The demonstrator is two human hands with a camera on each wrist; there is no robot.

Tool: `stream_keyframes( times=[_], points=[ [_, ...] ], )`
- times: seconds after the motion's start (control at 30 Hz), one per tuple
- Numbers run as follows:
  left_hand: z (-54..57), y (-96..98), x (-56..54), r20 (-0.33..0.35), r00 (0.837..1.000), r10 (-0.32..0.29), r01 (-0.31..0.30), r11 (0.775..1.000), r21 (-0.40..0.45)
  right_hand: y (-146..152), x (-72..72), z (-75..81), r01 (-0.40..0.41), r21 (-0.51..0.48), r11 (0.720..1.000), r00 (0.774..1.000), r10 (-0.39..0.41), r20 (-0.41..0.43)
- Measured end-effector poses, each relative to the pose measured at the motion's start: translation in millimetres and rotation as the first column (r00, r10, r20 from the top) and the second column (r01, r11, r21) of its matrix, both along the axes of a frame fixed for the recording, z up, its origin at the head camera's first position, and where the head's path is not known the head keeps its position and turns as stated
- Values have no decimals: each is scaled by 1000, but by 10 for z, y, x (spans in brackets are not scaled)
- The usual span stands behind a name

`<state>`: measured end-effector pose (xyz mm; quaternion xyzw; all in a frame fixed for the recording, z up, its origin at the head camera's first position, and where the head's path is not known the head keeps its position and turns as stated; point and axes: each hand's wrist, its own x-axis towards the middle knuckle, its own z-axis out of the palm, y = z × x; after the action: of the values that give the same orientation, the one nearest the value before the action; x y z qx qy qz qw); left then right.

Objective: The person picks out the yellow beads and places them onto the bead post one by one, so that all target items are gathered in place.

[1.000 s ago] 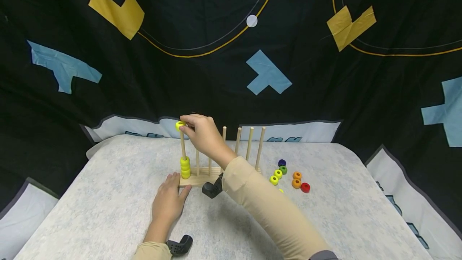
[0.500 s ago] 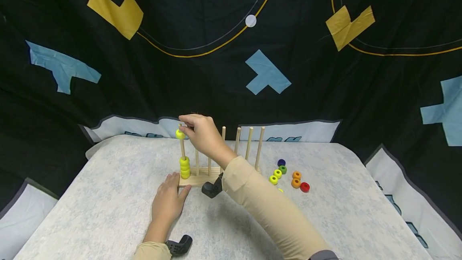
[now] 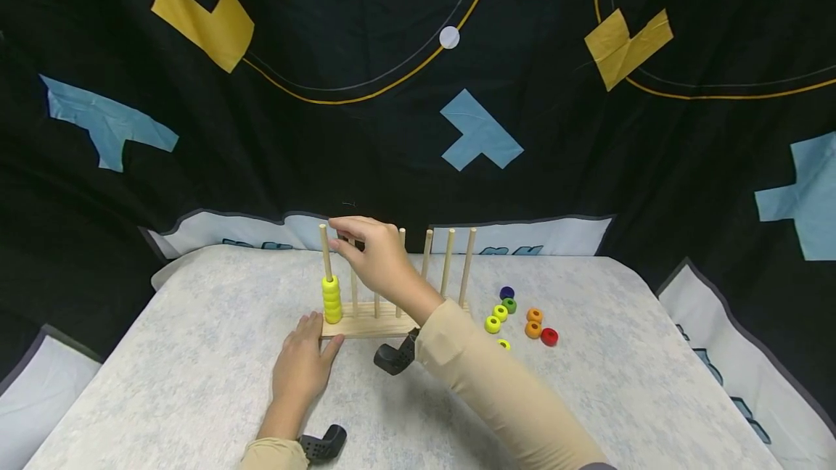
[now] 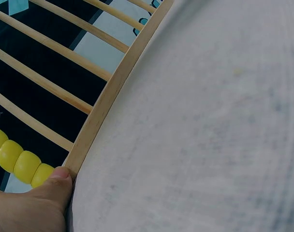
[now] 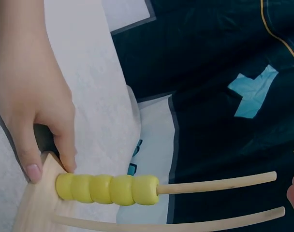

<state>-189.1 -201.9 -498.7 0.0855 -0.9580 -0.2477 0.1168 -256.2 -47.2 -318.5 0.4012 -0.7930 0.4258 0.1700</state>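
A wooden peg rack [image 3: 375,326] stands on the table with several upright pegs. Its leftmost peg carries a stack of yellow beads [image 3: 332,299] at the bottom, also seen as a yellow row [image 5: 106,189] in the right wrist view; the peg's upper part is bare. My left hand [image 3: 300,365] grips the left end of the base, with the thumb [image 4: 57,181] against its front edge. Just right of the leftmost peg's top, my right hand [image 3: 382,256] hovers with thumb and fingers apart, holding nothing. It hides parts of the pegs behind it.
Right of the rack lie loose beads: several yellow beads [image 3: 493,324], a green bead [image 3: 509,305], a dark blue bead [image 3: 506,293], orange beads [image 3: 533,329] and a red bead [image 3: 549,337]. A black curtain [image 3: 366,158] hangs behind the table [image 3: 215,354].
The yellow bead at the leftmost peg's top slid down onto the stack after my right hand let it go. That hand then moved slightly right and down. My left hand stays put.
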Motion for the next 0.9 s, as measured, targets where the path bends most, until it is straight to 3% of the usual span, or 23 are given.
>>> stream_keyframes(
  times=[0.3,0.7,0.9],
  points=[
    [8,-9,-3,22,1000,2,-3,1000,10,216,202,-161,-32,-19,999,999,33,35],
    [-12,-23,-14,26,999,-20,21,1000,-8,457,461,-320,-116,-20,993,982,118,147],
    [-7,-9,-19,25,999,-24,25,1000,-11,595,535,-436,-115,9,993,974,111,199]
  ],
)
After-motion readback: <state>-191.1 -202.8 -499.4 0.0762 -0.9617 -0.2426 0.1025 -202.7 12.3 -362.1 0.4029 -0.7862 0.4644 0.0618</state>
